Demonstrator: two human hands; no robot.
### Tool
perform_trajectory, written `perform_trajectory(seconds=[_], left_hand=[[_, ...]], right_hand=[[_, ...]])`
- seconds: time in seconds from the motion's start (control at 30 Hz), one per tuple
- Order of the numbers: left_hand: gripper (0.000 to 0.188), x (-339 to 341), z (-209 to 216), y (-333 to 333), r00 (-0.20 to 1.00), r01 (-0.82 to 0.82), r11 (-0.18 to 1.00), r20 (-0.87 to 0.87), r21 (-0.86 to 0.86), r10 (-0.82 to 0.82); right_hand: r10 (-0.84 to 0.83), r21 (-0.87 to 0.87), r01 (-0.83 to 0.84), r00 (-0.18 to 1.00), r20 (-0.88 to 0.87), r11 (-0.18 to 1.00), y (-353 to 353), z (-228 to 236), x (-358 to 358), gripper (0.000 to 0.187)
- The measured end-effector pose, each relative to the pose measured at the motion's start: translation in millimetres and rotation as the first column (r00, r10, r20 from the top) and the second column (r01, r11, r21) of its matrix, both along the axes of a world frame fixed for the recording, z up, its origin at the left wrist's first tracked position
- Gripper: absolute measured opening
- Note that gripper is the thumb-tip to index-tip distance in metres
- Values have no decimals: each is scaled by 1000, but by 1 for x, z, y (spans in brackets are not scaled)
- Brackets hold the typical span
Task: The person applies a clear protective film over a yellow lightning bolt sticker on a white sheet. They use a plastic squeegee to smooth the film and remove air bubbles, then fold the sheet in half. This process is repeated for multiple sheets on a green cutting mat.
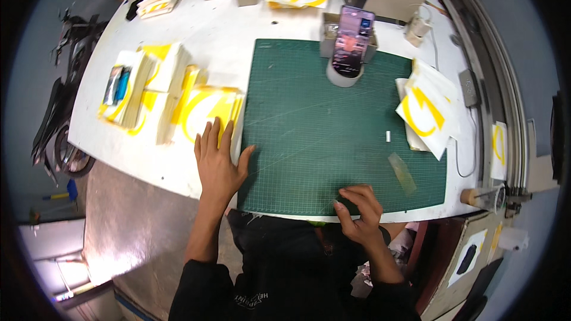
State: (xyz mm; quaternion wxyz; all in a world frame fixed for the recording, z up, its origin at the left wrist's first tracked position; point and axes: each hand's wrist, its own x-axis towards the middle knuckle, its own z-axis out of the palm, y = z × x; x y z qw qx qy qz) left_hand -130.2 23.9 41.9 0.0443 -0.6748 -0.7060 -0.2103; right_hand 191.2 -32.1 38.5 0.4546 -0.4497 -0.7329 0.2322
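Note:
My left hand (218, 163) is open, fingers spread, with its fingertips over the near edge of a stack of white and yellow printed sheets (205, 107). Whether it presses on them, I cannot tell. The thumb reaches over the left edge of the green cutting mat (297, 119). At the mat's front edge is my right hand (361, 217), its fingers loosely bent and the thumb a little apart, with nothing visible between them. A clear strip of film or tape (402, 173) and a small white piece (388, 136) lie on the mat near the right hand.
A phone (352, 38) leans upright on a tape roll (345, 77) at the mat's far side. Loose printed sheets (425, 110) overlap the mat's right edge. Bundled stacks (160, 92) stand at left. A metal rail (496, 83) and a clear cup (492, 198) are at right.

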Motion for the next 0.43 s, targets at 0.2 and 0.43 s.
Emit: perform_trajectory(seconds=[0.2, 0.43], left_hand=[[67, 21, 3, 17, 987, 111, 984, 103, 136, -125], [67, 89, -37, 113, 531, 410, 904, 776, 118, -342]], right_hand=[[43, 89, -46, 999, 29, 995, 68, 31, -1, 26], [-390, -75, 396, 823, -413, 915, 265, 18, 14, 23]])
